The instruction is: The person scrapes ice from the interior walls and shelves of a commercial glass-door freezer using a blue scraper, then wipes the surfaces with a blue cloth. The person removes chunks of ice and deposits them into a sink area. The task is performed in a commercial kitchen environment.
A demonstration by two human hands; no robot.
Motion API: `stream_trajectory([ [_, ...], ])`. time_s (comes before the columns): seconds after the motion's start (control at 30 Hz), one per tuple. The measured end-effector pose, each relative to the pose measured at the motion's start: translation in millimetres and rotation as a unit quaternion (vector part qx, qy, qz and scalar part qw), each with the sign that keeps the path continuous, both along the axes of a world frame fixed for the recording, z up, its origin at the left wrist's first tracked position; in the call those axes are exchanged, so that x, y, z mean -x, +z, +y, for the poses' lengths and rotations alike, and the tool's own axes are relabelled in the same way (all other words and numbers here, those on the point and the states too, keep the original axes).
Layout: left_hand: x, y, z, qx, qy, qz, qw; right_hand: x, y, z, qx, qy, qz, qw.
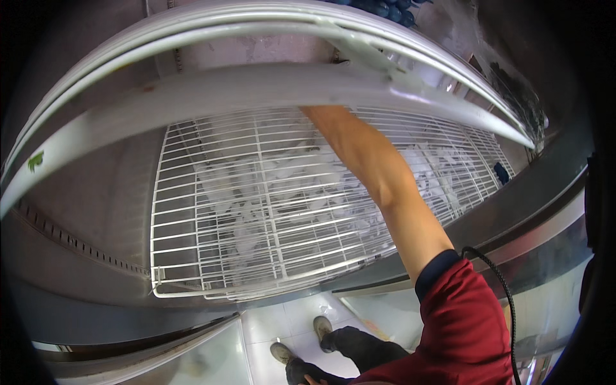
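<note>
My right arm reaches up across a white wire shelf [274,231] inside a refrigerated cabinet. The forearm passes beneath a smooth white curved panel [216,94], which hides my right hand and anything it may hold. Only a few fingers of my left hand [314,381] show at the bottom edge, near my dark trousers. A second wire rack lies below the first, with white crumpled pieces [308,178] seen through the bars; their material is unclear.
A small green leaf scrap [35,161] sticks to the panel's left end. Round blue items [392,10] lie at the top, and a dark blue object [501,173] sits at the shelf's right end. Glass doors [207,358] stand open around my feet. A black cable [505,288] hangs beside my sleeve.
</note>
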State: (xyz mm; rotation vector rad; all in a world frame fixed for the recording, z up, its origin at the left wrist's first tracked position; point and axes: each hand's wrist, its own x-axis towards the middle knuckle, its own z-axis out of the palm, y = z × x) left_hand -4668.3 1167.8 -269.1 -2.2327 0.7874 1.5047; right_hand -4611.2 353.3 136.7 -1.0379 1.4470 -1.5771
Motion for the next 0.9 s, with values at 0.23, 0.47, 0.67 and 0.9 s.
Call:
stream_trajectory([
  [0.23,0.0,10.7,-7.5,0.008,0.001,0.010,1.000,34.2,28.5,-24.6,0.013,0.026,0.070,0.997],
  [0.47,4.6,-8.8,8.8,0.009,0.004,0.013,1.000,32.8,4.9,-29.1,-0.004,0.014,0.108,0.994],
  [0.67,-13.2,40.1,-15.5,-0.024,0.016,0.038,0.999,38.3,7.3,-42.8,0.000,0.013,0.159,0.987],
  [0.9,-7.0,35.5,-11.5,-0.031,0.021,0.017,0.999,32.9,16.0,-64.2,0.007,0.019,0.238,0.971],
])
